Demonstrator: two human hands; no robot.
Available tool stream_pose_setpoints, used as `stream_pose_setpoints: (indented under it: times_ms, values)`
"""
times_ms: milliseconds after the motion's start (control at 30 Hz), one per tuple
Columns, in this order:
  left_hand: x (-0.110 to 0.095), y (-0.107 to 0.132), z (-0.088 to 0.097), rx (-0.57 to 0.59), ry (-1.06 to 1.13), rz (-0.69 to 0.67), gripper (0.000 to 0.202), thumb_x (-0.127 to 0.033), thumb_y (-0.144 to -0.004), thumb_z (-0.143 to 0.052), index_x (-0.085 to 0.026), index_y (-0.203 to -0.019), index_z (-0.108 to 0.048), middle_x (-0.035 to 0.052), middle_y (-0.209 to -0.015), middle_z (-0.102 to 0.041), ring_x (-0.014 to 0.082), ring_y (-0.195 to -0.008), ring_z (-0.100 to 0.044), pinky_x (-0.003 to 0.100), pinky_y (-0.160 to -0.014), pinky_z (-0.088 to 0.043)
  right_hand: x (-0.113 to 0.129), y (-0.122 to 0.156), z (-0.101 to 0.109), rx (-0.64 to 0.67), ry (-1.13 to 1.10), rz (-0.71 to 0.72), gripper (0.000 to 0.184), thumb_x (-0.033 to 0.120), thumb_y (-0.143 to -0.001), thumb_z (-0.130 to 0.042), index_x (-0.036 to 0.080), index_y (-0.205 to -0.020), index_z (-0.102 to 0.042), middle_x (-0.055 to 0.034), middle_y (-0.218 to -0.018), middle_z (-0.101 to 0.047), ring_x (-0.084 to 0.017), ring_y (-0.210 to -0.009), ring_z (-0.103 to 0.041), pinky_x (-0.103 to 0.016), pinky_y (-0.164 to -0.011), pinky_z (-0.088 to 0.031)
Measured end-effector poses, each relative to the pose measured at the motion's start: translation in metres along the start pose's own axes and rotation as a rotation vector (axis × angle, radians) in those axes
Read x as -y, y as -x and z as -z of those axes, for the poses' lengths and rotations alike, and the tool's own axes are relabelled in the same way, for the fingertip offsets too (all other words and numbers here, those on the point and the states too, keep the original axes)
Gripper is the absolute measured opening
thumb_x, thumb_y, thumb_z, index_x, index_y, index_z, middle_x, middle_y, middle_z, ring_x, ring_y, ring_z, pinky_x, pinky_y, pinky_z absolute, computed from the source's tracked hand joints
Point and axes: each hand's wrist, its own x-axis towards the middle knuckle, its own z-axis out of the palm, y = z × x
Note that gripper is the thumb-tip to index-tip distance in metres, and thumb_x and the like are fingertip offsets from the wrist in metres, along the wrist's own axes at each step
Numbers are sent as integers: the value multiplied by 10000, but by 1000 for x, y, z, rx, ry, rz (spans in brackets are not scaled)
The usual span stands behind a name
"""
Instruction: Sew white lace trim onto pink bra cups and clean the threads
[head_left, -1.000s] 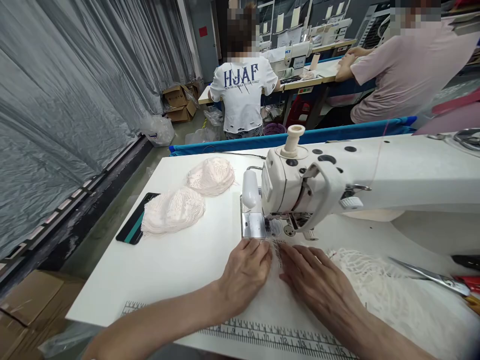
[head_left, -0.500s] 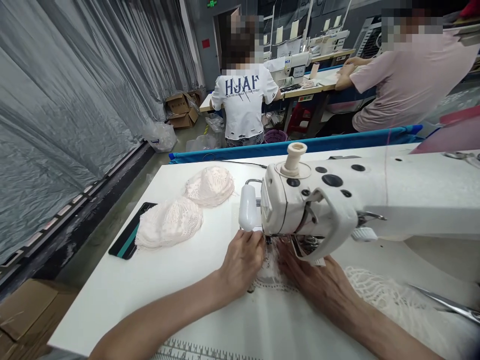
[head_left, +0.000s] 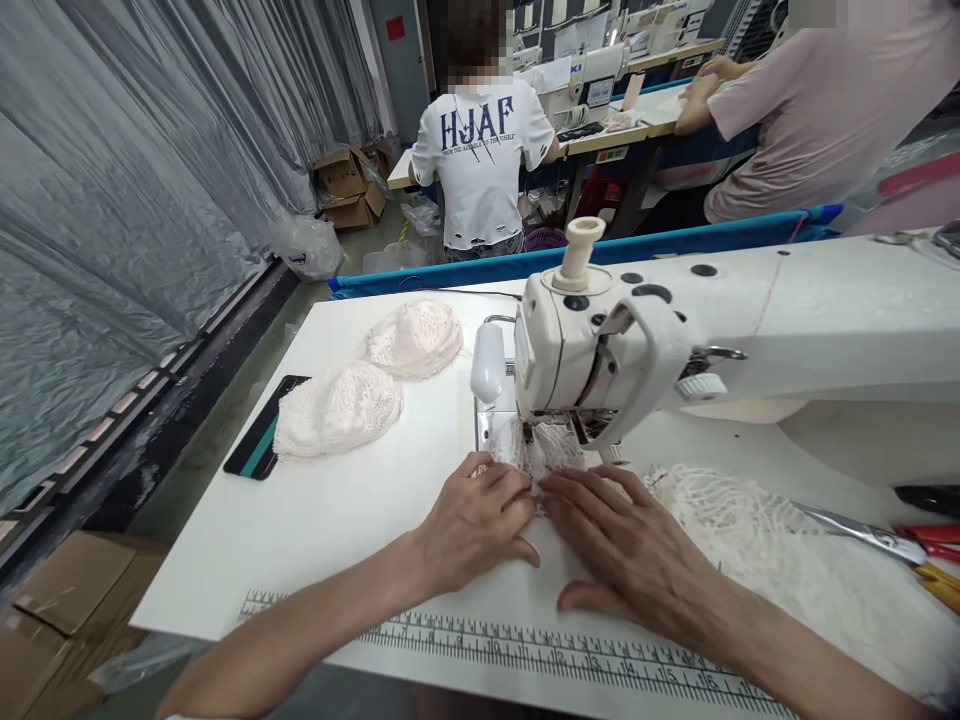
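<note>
A piece of white lace fabric [head_left: 551, 445] lies under the needle area of the white sewing machine [head_left: 555, 350]. My left hand [head_left: 476, 525] is at the lace's near left edge, fingers bent and closed on it, thumb sticking out toward the right. Beside it, my right hand [head_left: 630, 545] rests flat on the near right part of the lace, fingers stretched out and thumb apart. The fingertips of both hands almost meet. My hands cover the lace's near edge.
Two lace cups, a nearer one [head_left: 337, 412] and a farther one [head_left: 415, 340], lie left; the nearer overlaps a dark phone-like slab [head_left: 251, 450]. Fringed lace [head_left: 735, 510] and scissors [head_left: 862, 530] lie right. A ruler strip [head_left: 525, 645] runs along the front. Two people sit beyond.
Both hands have come back from the needle area toward the front edge. My right hand has flattened out, and more lace shows under the machine head. The camera view has tilted down.
</note>
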Motion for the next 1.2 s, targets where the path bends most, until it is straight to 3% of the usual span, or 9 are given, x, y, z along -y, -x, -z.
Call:
stream_pose_setpoints:
  times_ms: [67,167,367,500,633,800,933,1067,1200]
  values:
    - [-2,1,-2,-9,-52,-7,122,-233,-909,-513,-138,-874,-581,40,-949,-659,152,-892,-606,351,-848,-438,3,-4,-3,-25,3,-4,574,608,-872,-433,88,-1061,-587,-167,-1065,-633,-285,-1022,-553,-461,-875,-401]
    - [-4,-2,-4,-38,-67,47,221,-28,-899,-393,-142,-827,-567,11,-816,-668,115,-794,-617,317,-813,-440,1,-8,-8,-72,35,-9,397,478,-931,-426,123,-940,-605,-123,-951,-652,-244,-891,-589,-418,-792,-428]
    - [-11,-9,-7,-41,22,104,170,-313,-903,-517,-150,-935,-548,25,-821,-675,150,-790,-628,355,-853,-437,-9,-9,-8,-196,-38,-66,199,99,-930,-406,149,-857,-584,-68,-827,-674,-176,-764,-607,-326,-715,-417]
    - [-8,-14,-10,-51,-48,131,182,-55,-875,-421,-163,-922,-559,-5,-756,-658,123,-714,-612,319,-789,-437,-12,-9,-5,-195,-144,-173,237,222,-976,-368,157,-848,-556,-58,-772,-667,-154,-655,-587,-320,-686,-396]
    - [-6,-25,-6,-72,81,279,239,-43,-888,-345,-160,-867,-552,-20,-692,-628,104,-590,-558,285,-699,-435,-10,-8,-8,-135,-46,-106,419,500,-932,-416,114,-1014,-559,-137,-957,-664,-246,-813,-599,-373,-714,-389]
    - [-13,-27,-4,-111,126,236,130,-262,-923,-465,-161,-939,-545,1,-839,-681,131,-723,-609,336,-819,-416,-13,-8,-9,-202,-25,-104,218,128,-952,-373,136,-885,-580,-77,-806,-670,-183,-701,-578,-323,-678,-380]
    - [-11,-18,-9,-93,22,149,91,-214,-911,-489,-160,-941,-556,8,-848,-684,147,-788,-623,351,-826,-410,-15,-8,-5,-192,-134,-162,242,206,-972,-379,146,-841,-574,-54,-735,-654,-156,-637,-568,-308,-668,-380]
    - [-9,-20,-7,-98,68,273,224,-136,-954,-356,-163,-883,-566,-33,-695,-651,94,-601,-585,297,-742,-434,-12,-9,-5,-152,-79,-146,325,421,-951,-419,140,-889,-570,-87,-787,-659,-201,-681,-593,-345,-678,-389]
    - [-12,-30,-11,-158,23,246,212,-253,-958,-414,-149,-851,-565,-32,-700,-663,101,-590,-582,304,-728,-432,-14,-8,-8,-214,-64,-202,155,170,-944,-405,140,-927,-556,-42,-708,-647,-160,-605,-581,-315,-661,-396]
